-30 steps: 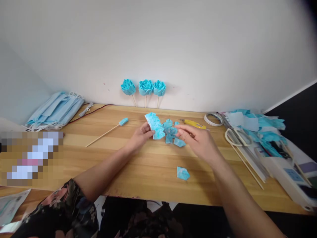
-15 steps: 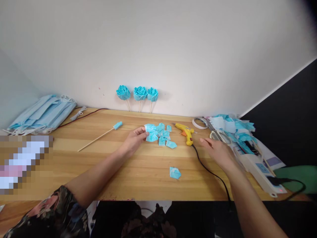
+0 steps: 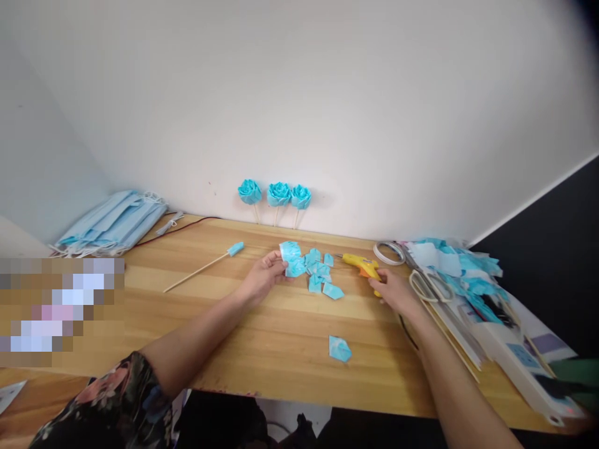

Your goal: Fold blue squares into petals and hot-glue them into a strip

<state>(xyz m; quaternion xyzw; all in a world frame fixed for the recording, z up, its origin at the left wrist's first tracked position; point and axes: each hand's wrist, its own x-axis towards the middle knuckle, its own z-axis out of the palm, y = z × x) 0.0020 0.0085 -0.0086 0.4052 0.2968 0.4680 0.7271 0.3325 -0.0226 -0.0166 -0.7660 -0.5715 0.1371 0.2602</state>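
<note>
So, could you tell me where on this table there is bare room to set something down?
The widest bare wood lies on the table between the skewer and the near edge, left of the lone blue piece. It is crowded around the loose petals between the left hand and the right hand on the glue gun, and by the scissors.

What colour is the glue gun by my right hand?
Yellow with an orange tip: the glue gun, seen in the head view.
</note>
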